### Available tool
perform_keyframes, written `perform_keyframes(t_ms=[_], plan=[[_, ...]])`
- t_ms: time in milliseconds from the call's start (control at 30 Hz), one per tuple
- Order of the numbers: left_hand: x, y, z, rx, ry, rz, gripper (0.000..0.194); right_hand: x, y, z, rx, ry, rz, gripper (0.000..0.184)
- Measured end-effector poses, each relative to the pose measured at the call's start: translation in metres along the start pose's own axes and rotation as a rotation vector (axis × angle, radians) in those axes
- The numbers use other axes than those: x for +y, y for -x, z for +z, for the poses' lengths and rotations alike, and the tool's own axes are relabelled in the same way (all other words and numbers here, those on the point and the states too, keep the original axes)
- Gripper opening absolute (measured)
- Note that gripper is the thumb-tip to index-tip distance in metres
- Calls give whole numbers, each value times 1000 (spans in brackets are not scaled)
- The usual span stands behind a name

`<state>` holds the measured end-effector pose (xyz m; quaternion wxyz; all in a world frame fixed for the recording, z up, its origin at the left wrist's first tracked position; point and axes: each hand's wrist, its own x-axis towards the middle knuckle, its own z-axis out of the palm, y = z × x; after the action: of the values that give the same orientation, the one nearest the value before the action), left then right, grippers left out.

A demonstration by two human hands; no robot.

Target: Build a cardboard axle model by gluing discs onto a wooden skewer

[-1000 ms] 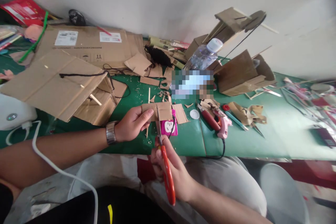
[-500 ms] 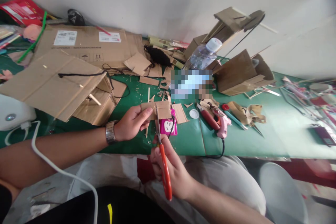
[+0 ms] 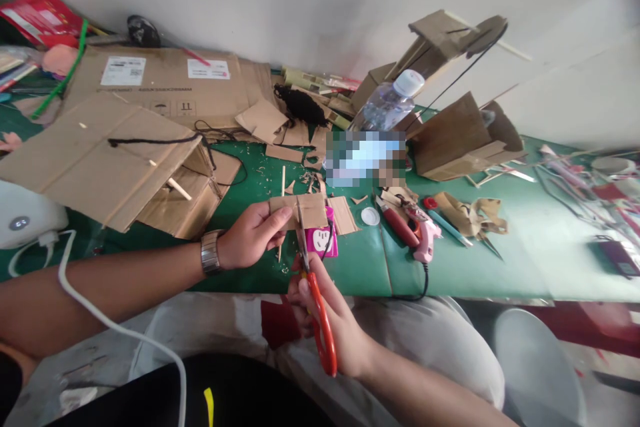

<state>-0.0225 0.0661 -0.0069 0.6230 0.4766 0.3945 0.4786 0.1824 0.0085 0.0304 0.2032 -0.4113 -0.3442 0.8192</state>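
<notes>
black top (image 3: pixel 240 390); yellow strip (image 3: pixel 209 407); left-wrist silvery band (image 3: pixel 211 253); pale grey trousers (image 3: pixel 440 347)

- Looks like a craft workshop
- Green table (image 3: pixel 500 273) strewn with cardboard scraps (image 3: pixel 284 153)
- Glue gun (image 3: pixel 427 240), scissors (image 3: pixel 317 293) out
- Cardboard box (image 3: pixel 85 160) with stick and string fitted

The small cardboard piece (image 3: pixel 314 211) above the worktop's front edge had a matt, fairly smooth brown paper face. The scissors (image 3: pixel 319 297) paired grey metal blades with glossy orange-red plastic handles. Beneath, the worktop (image 3: pixel 357 273) showed a smooth green finish, shiniest toward its right end. Near its back left corner, the flat carton (image 3: pixel 166 73) was dull brown cardboard carrying white paper labels (image 3: pixel 117 71), and the red packet (image 3: pixel 43 19) had a glossy film-like skin. Toward the back edge, the bottle (image 3: pixel 383 108) looked clear and shiny. The glue gun (image 3: pixel 426 240) was smooth pink plastic; the watch band (image 3: pixel 211 252), shiny linked metal.
</notes>
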Motion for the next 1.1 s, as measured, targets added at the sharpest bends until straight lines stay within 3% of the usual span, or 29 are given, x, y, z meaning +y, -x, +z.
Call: perform_keyframes(t_ms=[267,667,867,1100], plan=[[-1,-1,-1,27,-4,-24,62,3,-3,1,-12,85,-73,56],[1,2,2,-16,2,7,58,-6,-2,3,46,15,67,71],[1,2,2,-35,-2,-14,59,0,-6,2,72,15,52,70],[1,1,1,-12,2,-27,58,1,-8,3,72,224,-5,60]])
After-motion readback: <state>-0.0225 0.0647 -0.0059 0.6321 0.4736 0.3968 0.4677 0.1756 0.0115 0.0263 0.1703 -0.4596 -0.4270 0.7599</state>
